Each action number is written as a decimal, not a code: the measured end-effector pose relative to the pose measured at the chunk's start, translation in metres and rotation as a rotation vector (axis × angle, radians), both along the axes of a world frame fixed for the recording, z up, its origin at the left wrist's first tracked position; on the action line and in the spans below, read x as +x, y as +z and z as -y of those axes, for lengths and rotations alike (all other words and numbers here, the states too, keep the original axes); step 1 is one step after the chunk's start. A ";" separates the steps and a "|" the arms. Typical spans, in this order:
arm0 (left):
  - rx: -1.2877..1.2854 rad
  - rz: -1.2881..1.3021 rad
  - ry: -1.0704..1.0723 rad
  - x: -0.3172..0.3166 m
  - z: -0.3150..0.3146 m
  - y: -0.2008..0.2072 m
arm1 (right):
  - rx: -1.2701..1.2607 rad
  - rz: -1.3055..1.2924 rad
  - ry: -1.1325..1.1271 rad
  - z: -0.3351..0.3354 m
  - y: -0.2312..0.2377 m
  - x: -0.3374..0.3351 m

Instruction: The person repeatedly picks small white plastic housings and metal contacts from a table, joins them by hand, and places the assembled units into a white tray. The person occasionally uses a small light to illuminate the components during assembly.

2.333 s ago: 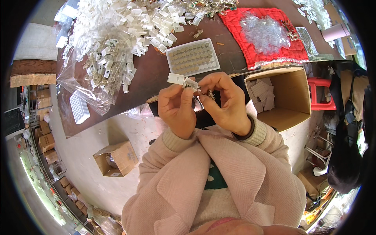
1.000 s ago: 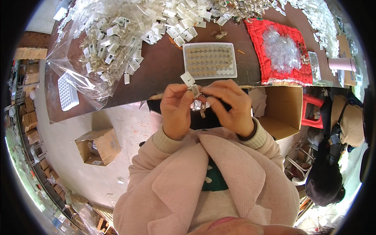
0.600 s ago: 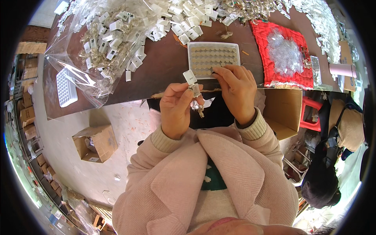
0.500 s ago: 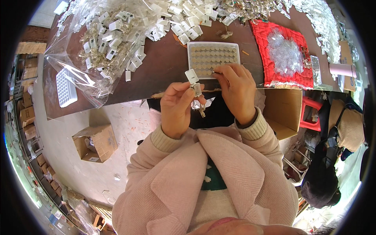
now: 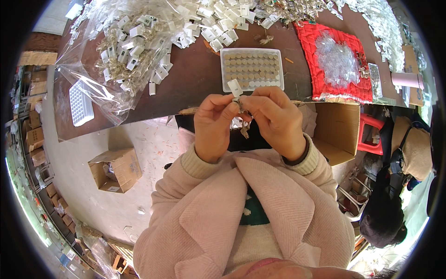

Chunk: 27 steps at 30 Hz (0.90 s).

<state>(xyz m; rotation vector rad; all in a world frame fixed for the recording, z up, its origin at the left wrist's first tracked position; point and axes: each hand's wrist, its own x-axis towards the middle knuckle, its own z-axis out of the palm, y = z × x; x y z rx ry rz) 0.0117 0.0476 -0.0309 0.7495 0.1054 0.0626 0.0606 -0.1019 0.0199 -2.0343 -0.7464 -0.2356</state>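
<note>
Between the fingertips of my left hand [image 5: 211, 128] is a small white plastic case [image 5: 234, 87], its lid swung up. A thin metallic chain [image 5: 245, 131] dangles below it. My right hand [image 5: 281, 124] meets the left at the case, thumb and fingers pinched together; whatever they hold is hidden. Just beyond my hands lies a white tray [image 5: 223, 67] with rows of round flat button cells [image 5: 251, 64]. The row nearest me has paler, emptied-looking spots.
White cases with chains [image 5: 132, 46] heap at the left and back of the brown table [image 5: 195, 83], partly under clear plastic film. A red quilted cloth [image 5: 309, 60] carries clear plastic pieces [image 5: 338, 60]. Cardboard boxes [image 5: 116, 169] and a red stool [image 5: 370, 135] stand lower down.
My right hand has come away from the tray, moving left and toward me to the case in my left hand. The left hand stays nearly in place, still holding the case.
</note>
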 end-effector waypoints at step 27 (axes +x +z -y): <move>-0.091 -0.070 -0.006 -0.001 -0.016 -0.009 | -0.194 0.196 -0.097 -0.004 -0.026 0.032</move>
